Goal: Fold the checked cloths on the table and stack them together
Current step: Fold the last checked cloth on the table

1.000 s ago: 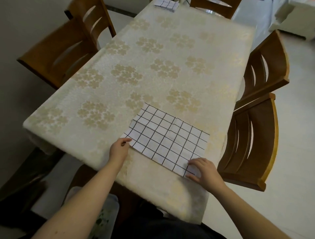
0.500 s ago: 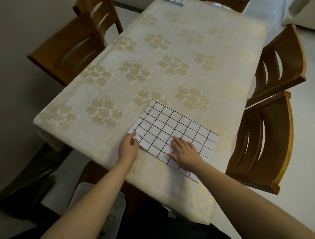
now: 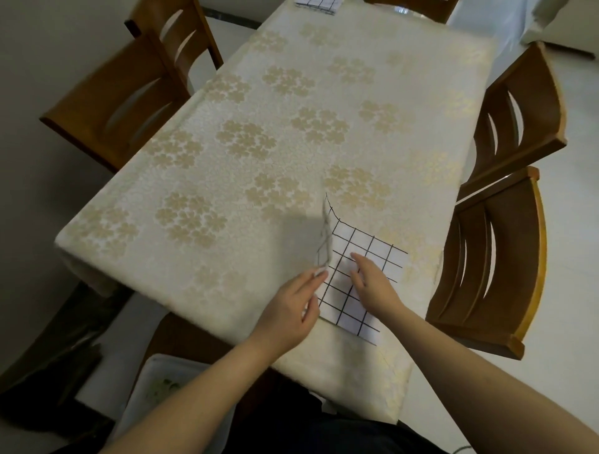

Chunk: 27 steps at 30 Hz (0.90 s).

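The person's left hand [image 3: 291,304] is pinching the left edge of the checked cloth [image 3: 359,278] between its fingertips and is holding that side up off the table [image 3: 227,162], so the raised part is standing up and looking blurry. The right hand [image 3: 372,285] is lying flat on the middle of the cloth with its fingers straight and close together, pressing the rest of it down near the table's front right corner. Another checked cloth [image 3: 319,4] is sitting folded at the far end of the table, well apart from this one, and wooden chairs [image 3: 505,259] are standing along both sides.
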Motion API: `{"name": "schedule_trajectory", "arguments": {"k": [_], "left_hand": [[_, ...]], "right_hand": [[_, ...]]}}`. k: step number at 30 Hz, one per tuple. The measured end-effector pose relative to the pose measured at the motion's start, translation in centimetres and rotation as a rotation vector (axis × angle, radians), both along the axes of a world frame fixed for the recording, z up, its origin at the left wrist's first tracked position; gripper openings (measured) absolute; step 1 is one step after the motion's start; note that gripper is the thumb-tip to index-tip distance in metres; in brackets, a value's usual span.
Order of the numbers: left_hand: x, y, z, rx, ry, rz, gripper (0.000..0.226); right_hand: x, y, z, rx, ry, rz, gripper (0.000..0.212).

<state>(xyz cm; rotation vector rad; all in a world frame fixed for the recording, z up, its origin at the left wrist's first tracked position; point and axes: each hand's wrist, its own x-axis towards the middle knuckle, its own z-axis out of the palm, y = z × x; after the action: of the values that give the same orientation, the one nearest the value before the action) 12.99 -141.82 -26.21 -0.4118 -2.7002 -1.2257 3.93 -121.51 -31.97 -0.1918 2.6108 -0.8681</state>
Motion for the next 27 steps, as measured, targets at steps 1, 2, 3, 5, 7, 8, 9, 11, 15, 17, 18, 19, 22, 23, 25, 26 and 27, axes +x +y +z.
{"name": "schedule_trajectory", "arguments": {"k": [1,2,3,5,7,8,9,11,15,17,18,19,22,23,25,26,27], "left_hand": [[0.0,0.6,-0.3,-0.018,0.028,-0.057,0.044],[0.0,1.2,-0.5,-0.029,0.044,-0.107,0.044],[0.0,1.8,-0.9,-0.037,0.054,-0.155,0.044],[0.1,2.8,-1.7,-0.061,0.061,-0.234,0.045],[0.4,3.8,-2.8,-0.104,0.046,-0.31,0.046],[0.6,4.3,-3.4,-0.13,0.036,-0.347,0.047],[0.7,4.7,-4.0,-0.156,0.02,-0.383,0.047],[1.1,5.4,-5.1,-0.205,-0.013,-0.455,0.048],[1.3,5.7,-5.8,-0.243,-0.097,-0.574,0.053],[0.5,5.5,-5.6,-0.218,-0.142,-0.542,0.053],[-0.2,5.4,-5.6,-0.21,-0.147,-0.496,0.052],[-1.1,5.1,-6.0,-0.224,-0.144,-0.44,0.051],[-4.2,3.8,-7.5,-0.426,-0.169,-0.309,0.059],[-5.0,3.4,-8.0,-0.512,-0.193,-0.288,0.062],[-6.3,2.7,-9.0,-0.647,-0.218,-0.267,0.066],[-6.7,2.6,-9.4,-0.688,-0.215,-0.265,0.067],[-6.9,2.5,-9.8,-0.72,-0.217,-0.271,0.068]], "right_hand": [[0.1,0.7,0.3,-0.051,-0.031,-0.092,0.048],[0.3,1.5,0.5,-0.095,-0.054,-0.173,0.046],[0.4,2.3,0.7,-0.132,-0.068,-0.241,0.045],[0.9,3.8,1.1,-0.188,-0.084,-0.347,0.043],[1.3,5.1,1.2,-0.226,-0.105,-0.439,0.041],[1.5,5.7,1.1,-0.241,-0.121,-0.479,0.04],[1.7,6.1,1.0,-0.252,-0.136,-0.512,0.04],[2.1,6.8,0.6,-0.278,-0.153,-0.568,0.039],[2.9,7.7,-0.1,-0.346,-0.182,-0.654,0.036],[3.3,8.1,-0.2,-0.345,-0.171,-0.673,0.036],[3.5,8.2,-0.1,-0.333,-0.157,-0.678,0.036],[3.7,8.3,0.1,-0.314,-0.146,-0.677,0.037],[4.2,8.1,0.3,-0.212,-0.092,-0.6,0.042],[4.4,7.8,0.3,-0.174,-0.049,-0.548,0.043],[4.6,6.9,0.1,-0.094,0.043,-0.414,0.045],[4.6,6.3,-0.1,-0.038,0.088,-0.33,0.046],[4.6,5.6,-0.4,0.033,0.136,-0.234,0.048]]}}
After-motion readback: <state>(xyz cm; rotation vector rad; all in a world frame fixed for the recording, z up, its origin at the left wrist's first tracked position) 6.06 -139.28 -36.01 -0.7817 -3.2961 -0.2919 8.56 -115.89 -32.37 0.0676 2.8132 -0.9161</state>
